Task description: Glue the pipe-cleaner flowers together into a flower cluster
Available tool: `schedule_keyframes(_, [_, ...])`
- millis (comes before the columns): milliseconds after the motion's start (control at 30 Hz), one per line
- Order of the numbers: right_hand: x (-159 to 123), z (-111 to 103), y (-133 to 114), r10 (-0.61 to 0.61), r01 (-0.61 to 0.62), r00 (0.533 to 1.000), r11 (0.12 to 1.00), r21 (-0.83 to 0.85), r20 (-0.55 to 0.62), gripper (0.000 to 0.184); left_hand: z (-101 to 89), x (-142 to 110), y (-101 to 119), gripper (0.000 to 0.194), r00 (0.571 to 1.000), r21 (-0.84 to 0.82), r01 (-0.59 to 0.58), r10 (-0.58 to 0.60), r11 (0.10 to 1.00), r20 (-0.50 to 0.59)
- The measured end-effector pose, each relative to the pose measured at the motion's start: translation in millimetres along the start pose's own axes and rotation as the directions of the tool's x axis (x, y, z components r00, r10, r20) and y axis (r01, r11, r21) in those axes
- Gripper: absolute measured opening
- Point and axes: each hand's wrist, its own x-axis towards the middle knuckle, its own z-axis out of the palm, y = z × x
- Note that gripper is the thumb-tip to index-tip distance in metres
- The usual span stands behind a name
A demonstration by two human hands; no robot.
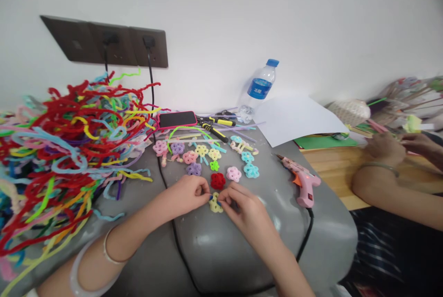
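Observation:
My left hand point(191, 194) and my right hand point(243, 203) meet over a pale yellow pipe-cleaner flower point(216, 205) low on the grey surface. Each pinches the flower's edge between thumb and forefinger, from opposite sides. Just beyond it lies a red pipe-cleaner flower point(218, 181). A pink flower point(234, 174) and a small green flower point(214, 165) rest a little farther off. Several more flowers in purple, pink, yellow and blue spread behind these, among them a blue flower point(251, 170).
A large heap of coloured pipe cleaners point(86, 149) fills the left. A pink glue gun point(305, 184) stands at right, its black cord running forward. Behind are a phone point(177, 120), pliers point(212, 130), a water bottle point(260, 88) and white paper point(301, 119). Another person's hands point(386, 149) work at far right.

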Motion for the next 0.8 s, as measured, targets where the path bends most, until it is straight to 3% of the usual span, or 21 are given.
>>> schedule_keyframes(800, [6.2, 0.0, -3.5, 0.004, 0.001, 0.999, 0.995, -0.101, 0.046, 0.018, -0.9, -1.0, 3.3, 0.015, 1.0, -0.009, 0.006, -0.006, 1.0, -0.01])
